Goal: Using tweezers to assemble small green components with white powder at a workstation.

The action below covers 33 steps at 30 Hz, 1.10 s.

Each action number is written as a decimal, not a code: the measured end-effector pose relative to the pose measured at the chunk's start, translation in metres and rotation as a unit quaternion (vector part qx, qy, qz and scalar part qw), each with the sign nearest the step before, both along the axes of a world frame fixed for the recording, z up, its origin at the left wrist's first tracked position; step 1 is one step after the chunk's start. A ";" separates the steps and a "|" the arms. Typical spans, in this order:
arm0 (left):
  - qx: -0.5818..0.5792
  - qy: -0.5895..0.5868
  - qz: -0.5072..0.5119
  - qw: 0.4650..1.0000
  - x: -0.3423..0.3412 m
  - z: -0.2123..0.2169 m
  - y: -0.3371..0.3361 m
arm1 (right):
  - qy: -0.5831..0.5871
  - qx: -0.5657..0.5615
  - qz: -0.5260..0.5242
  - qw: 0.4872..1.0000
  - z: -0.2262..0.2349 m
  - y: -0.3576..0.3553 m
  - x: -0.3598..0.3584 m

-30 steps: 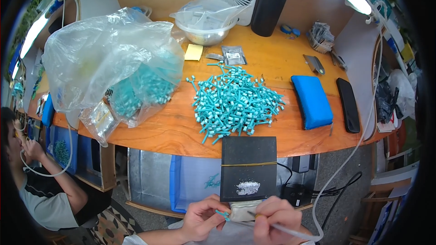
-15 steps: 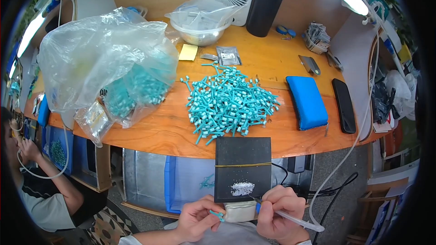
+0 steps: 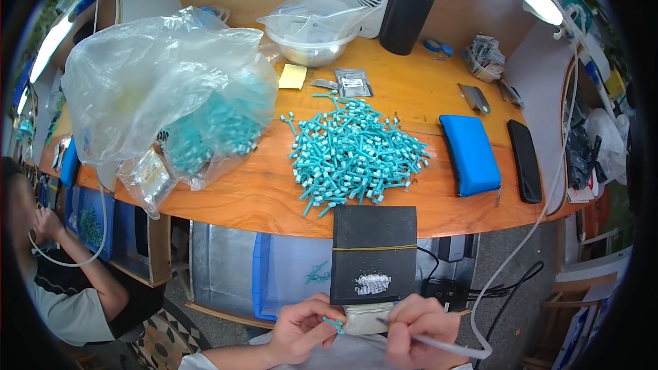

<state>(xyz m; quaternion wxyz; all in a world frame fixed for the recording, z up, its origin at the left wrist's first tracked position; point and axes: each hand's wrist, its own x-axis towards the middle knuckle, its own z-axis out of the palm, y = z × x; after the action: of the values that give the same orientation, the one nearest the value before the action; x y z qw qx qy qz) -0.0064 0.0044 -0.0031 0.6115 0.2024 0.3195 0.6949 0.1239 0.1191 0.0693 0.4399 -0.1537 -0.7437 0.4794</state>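
My left hand (image 3: 301, 332) pinches a small teal branched piece (image 3: 334, 323) between thumb and fingers. In my right hand (image 3: 421, 329) is a thin pen-like tool with a pale hose (image 3: 456, 349) running from its back end. The tool's dark tip (image 3: 381, 320) points left toward the teal piece, apart from it. Between my hands lies a whitish wrapped pad (image 3: 367, 318). It meets the near edge of a black board (image 3: 373, 229) banded by a yellow elastic. Tiny silvery-white bits (image 3: 373, 284) sit in a patch on that board. Whether the tip carries one is too small to tell.
A heap of teal pieces (image 3: 356, 154) covers the middle of the wooden table. Left stands a clear bag (image 3: 164, 82) of more. A blue pouch (image 3: 469, 155) and black phone (image 3: 524, 161) lie right. Below is an open drawer with a blue tray (image 3: 281, 277). Another person sits far left.
My right hand has drawn the tool's tip back from the silvery bits, nearer to me, over the whitish pad. My left hand still pinches the teal piece. The whole view has shifted slightly.
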 end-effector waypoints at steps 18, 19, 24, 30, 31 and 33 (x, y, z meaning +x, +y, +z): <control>-0.004 0.015 0.015 1.000 -0.002 -0.001 -0.004 | 0.014 0.071 0.074 0.995 -0.015 -0.012 -0.011; -0.004 0.015 0.015 1.000 -0.003 -0.001 -0.004 | 0.014 0.071 0.074 0.995 -0.015 -0.012 -0.011; -0.009 0.015 0.016 1.000 -0.002 -0.001 -0.004 | 0.013 0.077 0.072 0.994 -0.017 -0.012 -0.011; -0.008 0.005 0.020 1.000 -0.001 -0.001 -0.004 | -0.002 0.094 0.066 0.993 -0.014 -0.012 -0.011; -0.010 0.002 0.015 1.000 -0.001 -0.001 -0.004 | -0.002 0.095 0.066 0.993 -0.014 -0.011 -0.011; -0.012 -0.002 0.010 1.000 -0.002 0.000 -0.003 | -0.008 0.097 0.064 0.993 -0.012 -0.011 -0.011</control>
<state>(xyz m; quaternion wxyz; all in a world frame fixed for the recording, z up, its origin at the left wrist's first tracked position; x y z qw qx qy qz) -0.0081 0.0010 -0.0035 0.6077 0.1905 0.3290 0.6972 0.1126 0.1078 0.0569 0.4153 -0.0660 -0.7982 0.4313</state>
